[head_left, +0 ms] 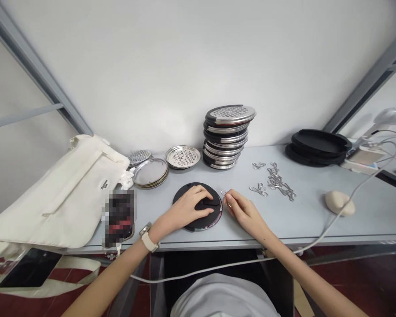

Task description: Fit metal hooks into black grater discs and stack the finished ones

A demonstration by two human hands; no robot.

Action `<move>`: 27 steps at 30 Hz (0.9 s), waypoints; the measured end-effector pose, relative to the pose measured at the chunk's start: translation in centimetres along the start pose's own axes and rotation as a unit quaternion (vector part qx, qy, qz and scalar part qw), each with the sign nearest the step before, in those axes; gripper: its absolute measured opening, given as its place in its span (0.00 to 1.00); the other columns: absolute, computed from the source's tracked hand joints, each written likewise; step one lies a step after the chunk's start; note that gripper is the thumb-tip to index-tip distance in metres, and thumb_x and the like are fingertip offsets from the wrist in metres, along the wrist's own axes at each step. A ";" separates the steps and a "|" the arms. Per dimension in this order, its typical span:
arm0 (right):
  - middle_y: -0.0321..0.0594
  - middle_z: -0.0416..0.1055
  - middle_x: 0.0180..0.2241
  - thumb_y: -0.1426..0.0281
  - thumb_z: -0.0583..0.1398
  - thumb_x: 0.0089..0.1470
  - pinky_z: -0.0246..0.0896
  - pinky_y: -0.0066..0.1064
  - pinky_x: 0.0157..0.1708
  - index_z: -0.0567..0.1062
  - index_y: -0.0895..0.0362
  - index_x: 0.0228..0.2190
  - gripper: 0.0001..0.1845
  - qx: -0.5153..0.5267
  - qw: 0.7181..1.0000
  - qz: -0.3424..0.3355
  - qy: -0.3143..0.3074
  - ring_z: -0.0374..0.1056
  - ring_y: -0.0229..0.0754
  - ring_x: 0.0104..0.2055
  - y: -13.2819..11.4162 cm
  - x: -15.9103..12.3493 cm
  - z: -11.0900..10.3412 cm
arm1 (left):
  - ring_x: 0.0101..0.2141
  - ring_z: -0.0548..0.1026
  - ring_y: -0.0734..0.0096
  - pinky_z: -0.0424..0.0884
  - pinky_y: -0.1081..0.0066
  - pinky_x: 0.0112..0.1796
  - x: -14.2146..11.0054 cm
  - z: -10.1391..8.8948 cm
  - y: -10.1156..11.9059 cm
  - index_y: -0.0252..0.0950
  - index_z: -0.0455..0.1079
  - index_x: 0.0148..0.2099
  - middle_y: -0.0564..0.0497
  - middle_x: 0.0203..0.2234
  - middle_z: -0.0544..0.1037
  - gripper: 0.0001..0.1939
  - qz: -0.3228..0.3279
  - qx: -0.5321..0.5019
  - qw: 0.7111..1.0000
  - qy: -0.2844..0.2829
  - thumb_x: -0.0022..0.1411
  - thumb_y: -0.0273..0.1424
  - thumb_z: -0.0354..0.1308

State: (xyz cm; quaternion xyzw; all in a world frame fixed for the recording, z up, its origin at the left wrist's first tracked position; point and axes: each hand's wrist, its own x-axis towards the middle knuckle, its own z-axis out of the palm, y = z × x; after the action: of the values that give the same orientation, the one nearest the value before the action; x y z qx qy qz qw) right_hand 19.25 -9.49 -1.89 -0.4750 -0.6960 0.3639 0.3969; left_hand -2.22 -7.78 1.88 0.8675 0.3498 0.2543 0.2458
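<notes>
My spread left hand (189,204) seemingly steadies the black disc (198,223) while my right hand (243,210) pinches a wire clip (223,193), calling next for careful alignment.

Black disc (199,222) with a multicoloured edge, silver wire clips (279,184), black-and-silver stack (226,143), silver plate (182,156) with dark speckled pattern, cream bag (75,193), pale grey table (310,224)

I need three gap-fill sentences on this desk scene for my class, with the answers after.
1. The left hand rests on a round disc coloured ____.
2. Loose metal clips lie to the ____ of the right hand.
3. The watch is on the same arm as the ____ hand.

Missing words: black; right; left.
</notes>
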 end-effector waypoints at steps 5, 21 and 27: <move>0.31 0.59 0.21 0.61 0.47 0.66 0.51 0.28 0.27 0.62 0.54 0.24 0.19 -0.095 0.995 -0.003 -0.026 0.57 0.37 0.24 0.1 0.7 -0.3 | 0.41 0.71 0.67 0.67 0.68 0.45 1.2 0.7 -0.8 0.38 0.69 0.41 0.51 0.38 0.72 0.03 0.002 0.017 1.000 0.005 0.64 0.29 0.57; 0.34 0.64 0.22 0.63 0.45 0.66 0.49 0.28 0.27 0.61 0.53 0.26 0.17 -0.213 0.974 -0.033 -0.076 0.60 0.39 0.24 0.5 1.3 0.2 | 0.34 0.68 0.69 0.65 0.70 0.37 0.8 2.2 -0.2 0.38 0.61 0.35 0.54 0.31 0.68 0.07 -0.033 0.074 0.996 0.040 0.63 0.28 0.58; 0.34 0.65 0.22 0.64 0.46 0.66 0.50 0.28 0.28 0.63 0.54 0.25 0.18 -0.218 0.966 -0.033 -0.136 0.60 0.39 0.24 0.3 2.9 -1.0 | 0.36 0.68 0.65 0.63 0.64 0.42 1.1 1.1 -0.1 0.37 0.63 0.38 0.51 0.34 0.68 0.06 0.022 0.135 0.991 0.003 0.70 0.31 0.50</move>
State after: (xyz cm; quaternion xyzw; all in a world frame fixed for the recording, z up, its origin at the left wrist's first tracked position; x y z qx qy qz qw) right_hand 19.60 -6.53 -1.13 -0.4728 -0.8211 0.2518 0.1970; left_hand -0.93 -7.19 1.25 0.8992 0.3629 0.2130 0.1198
